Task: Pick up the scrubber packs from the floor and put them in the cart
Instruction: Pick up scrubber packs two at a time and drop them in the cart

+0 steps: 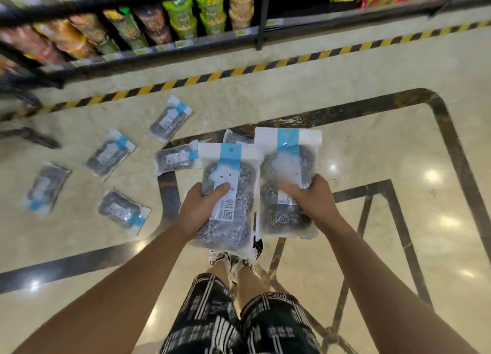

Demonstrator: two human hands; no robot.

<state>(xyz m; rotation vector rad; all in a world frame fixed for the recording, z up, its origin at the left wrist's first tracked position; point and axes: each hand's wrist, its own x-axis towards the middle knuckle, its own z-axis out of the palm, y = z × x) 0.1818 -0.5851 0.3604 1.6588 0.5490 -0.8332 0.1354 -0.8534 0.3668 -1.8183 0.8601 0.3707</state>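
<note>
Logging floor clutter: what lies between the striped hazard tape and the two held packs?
Head view: bare tile, then two scrubber packs lying just beyond the held packs.

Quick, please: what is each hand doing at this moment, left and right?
Left hand: holding one scrubber pack, thumb on its front.
Right hand: holding another scrubber pack, fingers curled over its front.

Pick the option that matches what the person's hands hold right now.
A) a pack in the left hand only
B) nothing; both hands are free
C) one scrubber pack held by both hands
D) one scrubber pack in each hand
D: the left hand grips one scrubber pack and the right hand grips a second pack, side by side above the floor.
</note>
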